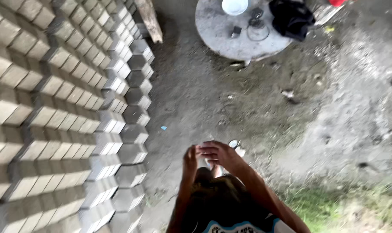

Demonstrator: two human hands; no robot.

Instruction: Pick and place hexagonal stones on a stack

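My left hand (190, 160) and my right hand (221, 155) meet in front of my body, low in the middle of the view. The right hand's fingers are stretched out and touch the left hand, which stands edge-on with its fingers pointing away from me. I see nothing held in either hand, though the picture is blurred. Below the hands are my dark shorts (221, 203), and part of a sandalled foot (234, 144) shows on the dirt ground just beyond them. The nearest grey hexagonal paving blocks (131, 153) lie to the left of my hands.
A large stack of hexagonal paving blocks (53, 108) fills the left side. At the top, a round concrete slab (221, 39) carries a white bowl (234, 6), a black cloth (291, 17) and small metal parts (257, 26). A wooden plank (149, 19) leans nearby. Grass (334, 203) grows at the lower right.
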